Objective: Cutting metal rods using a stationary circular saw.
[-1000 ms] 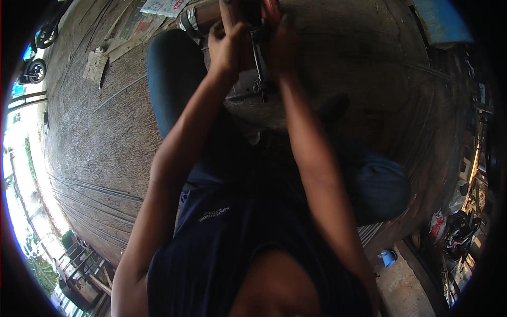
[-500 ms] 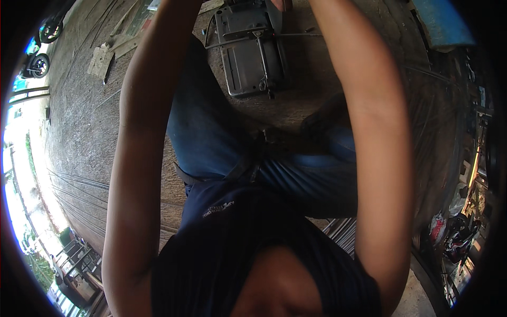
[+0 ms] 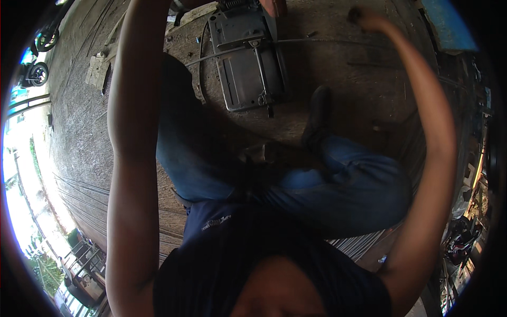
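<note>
A dark metal floor machine (image 3: pixel 240 79), with a flat base and a clamp screw (image 3: pixel 259 63), lies in front of me; it looks like a cut-off saw. A long thin metal rod (image 3: pixel 306 40) runs crosswise over its base and sticks out on both sides. My left arm (image 3: pixel 134 105) reaches up past the top edge, so its hand is out of sight. Out to the right, above the floor and near the rod's right part, is my right hand (image 3: pixel 369 22). It is dark and smeared by motion, and whether it holds anything cannot be made out.
My bent legs in blue jeans (image 3: pixel 338 195) are spread on the rough floor (image 3: pixel 79 127). A blue panel (image 3: pixel 449 24) stands at the far right. Cardboard scrap (image 3: pixel 97 71) lies to the left. Bundled thin rods (image 3: pixel 359 243) are behind my right leg.
My right arm has swung outward to the right, bringing its hand into view. The machine appears slightly lower in the picture, and the rod now shows farther to the right.
</note>
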A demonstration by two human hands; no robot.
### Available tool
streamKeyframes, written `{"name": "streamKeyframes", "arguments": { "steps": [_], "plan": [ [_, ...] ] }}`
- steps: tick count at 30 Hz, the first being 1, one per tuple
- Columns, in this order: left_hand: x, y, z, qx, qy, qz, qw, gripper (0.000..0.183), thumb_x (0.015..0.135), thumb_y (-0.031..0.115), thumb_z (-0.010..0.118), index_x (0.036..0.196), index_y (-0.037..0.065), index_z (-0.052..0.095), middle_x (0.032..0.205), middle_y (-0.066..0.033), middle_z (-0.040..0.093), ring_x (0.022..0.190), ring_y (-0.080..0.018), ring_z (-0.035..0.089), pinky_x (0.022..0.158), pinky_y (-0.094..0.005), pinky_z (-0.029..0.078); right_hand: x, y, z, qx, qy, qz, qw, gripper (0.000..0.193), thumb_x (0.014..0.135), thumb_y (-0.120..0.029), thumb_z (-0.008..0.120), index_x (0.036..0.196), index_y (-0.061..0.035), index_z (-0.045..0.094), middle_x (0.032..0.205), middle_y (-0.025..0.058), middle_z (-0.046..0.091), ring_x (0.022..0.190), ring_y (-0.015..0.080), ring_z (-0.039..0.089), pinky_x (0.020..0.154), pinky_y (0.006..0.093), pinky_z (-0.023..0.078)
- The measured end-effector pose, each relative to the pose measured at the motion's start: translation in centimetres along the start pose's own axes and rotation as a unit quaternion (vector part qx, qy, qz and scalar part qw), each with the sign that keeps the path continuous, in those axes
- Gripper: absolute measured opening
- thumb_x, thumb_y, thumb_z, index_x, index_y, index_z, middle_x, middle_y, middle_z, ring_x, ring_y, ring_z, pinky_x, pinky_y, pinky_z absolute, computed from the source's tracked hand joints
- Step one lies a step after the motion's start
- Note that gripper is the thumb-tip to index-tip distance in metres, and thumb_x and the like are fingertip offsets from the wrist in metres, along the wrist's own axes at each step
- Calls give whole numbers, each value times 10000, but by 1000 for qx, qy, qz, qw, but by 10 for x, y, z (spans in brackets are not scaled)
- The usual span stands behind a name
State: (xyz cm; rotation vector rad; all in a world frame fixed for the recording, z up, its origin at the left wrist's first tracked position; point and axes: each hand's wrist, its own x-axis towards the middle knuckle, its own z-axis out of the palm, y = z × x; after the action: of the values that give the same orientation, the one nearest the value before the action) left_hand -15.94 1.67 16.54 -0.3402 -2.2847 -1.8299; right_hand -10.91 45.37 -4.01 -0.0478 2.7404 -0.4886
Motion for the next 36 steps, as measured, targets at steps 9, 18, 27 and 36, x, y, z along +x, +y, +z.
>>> {"name": "streamKeyframes", "arguments": {
  "steps": [9, 18, 27, 36],
  "plan": [
    [-4, -3, 0, -109, -88, 27, 990, 319, 826, 188, 620, 1075, -11, 612, 927, -94, 642, 775, -191, 612, 675, -280, 486, 56, 32, 177, -79, 136, -67, 985, 389, 813, -191, 587, 1173, -46, 579, 1130, 203, 605, 1073, 364, 567, 925, 435, 439],
    [-99, 49, 22, -70, -81, 23, 994, 336, 833, 191, 607, 1100, -14, 594, 966, -104, 643, 811, -206, 623, 692, -295, 495, 91, 19, 211, -23, 116, -169, 978, 277, 785, -241, 683, 997, -78, 610, 1009, 166, 615, 934, 357, 586, 791, 453, 455],
    [-5, 3, -36, -88, -57, 36, 994, 354, 840, 194, 594, 1125, -17, 577, 1005, -114, 644, 846, -222, 634, 708, -309, 504, 51, -16, 135, -1, 53, -97, 994, 337, 844, -365, 621, 1012, -73, 623, 1020, 171, 619, 960, 354, 587, 812, 451, 452],
    [2, -20, -30, -113, -59, 32, 991, 373, 847, 197, 581, 1149, -20, 559, 1044, -124, 645, 882, -238, 645, 725, -324, 513, 40, -3, 120, 14, 158, -103, 982, 327, 866, -363, 603, 959, -53, 653, 948, 180, 641, 931, 343, 616, 782, 421, 468]
  ]
}}
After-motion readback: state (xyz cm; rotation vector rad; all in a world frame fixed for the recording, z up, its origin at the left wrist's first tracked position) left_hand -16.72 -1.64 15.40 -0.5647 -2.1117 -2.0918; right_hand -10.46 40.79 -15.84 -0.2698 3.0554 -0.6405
